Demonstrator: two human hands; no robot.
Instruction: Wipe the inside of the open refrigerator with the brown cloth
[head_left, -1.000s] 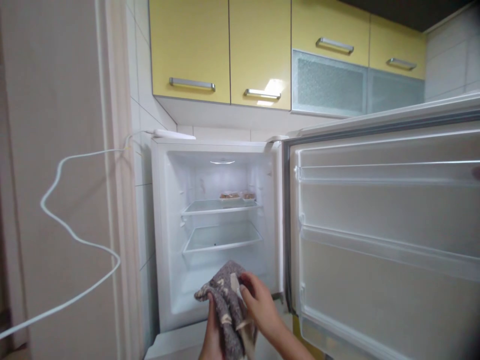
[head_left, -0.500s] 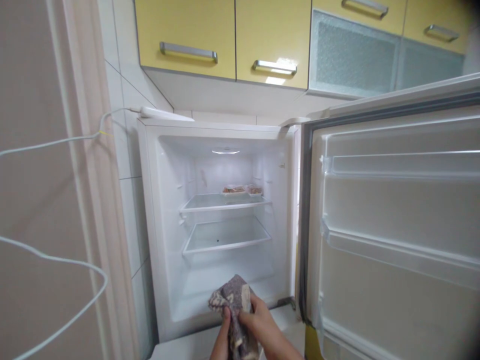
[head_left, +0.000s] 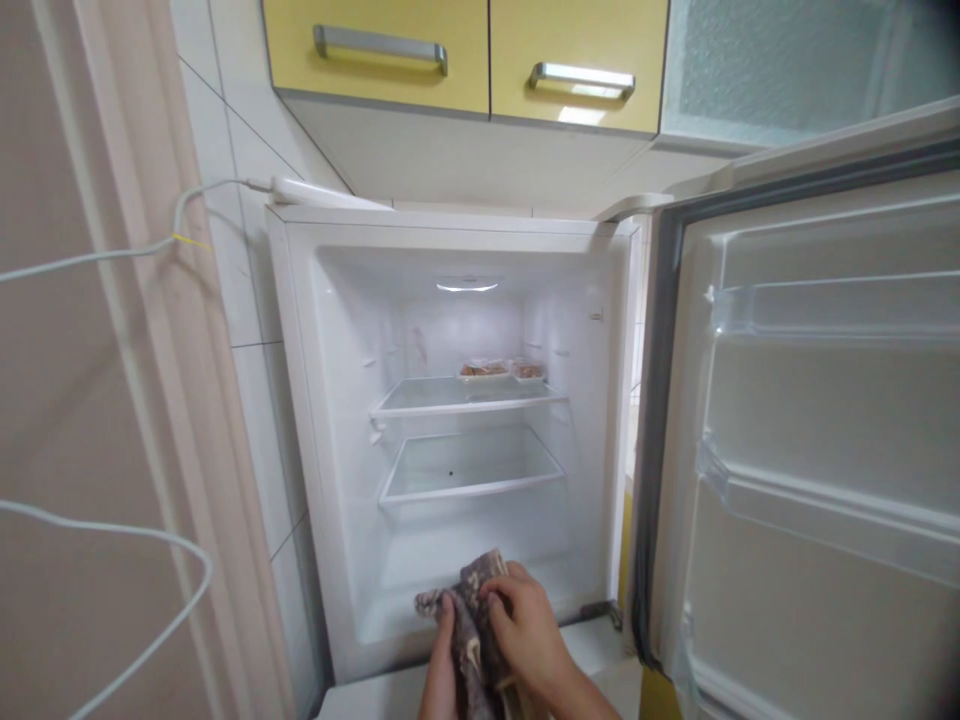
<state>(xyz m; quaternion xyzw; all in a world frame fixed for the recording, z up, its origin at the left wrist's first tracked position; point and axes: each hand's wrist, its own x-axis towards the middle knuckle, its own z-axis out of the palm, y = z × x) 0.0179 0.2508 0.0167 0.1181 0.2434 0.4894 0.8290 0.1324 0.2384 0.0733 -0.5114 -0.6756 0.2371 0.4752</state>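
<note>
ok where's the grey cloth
In the head view, the grey cloth is at bottom centre, gripped by left hand and right hand, in front of the open refrigerator.

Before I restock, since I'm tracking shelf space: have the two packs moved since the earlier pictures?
No. Against the upper shelf, the two packs sit at its right rear, as before; the camera view has shifted.

The left hand [head_left: 441, 662] and the right hand [head_left: 529, 625] hold a gray patterned cloth [head_left: 471, 640]. Just past the hands is an open fridge [head_left: 316, 450]. Above the hands are two shelves, and two little packs [head_left: 484, 371] sit on the top shelf [head_left: 435, 397]. The fridge door [head_left: 825, 420] is right of the right hand. A white cord [head_left: 180, 542] hangs left of the left hand.
</note>
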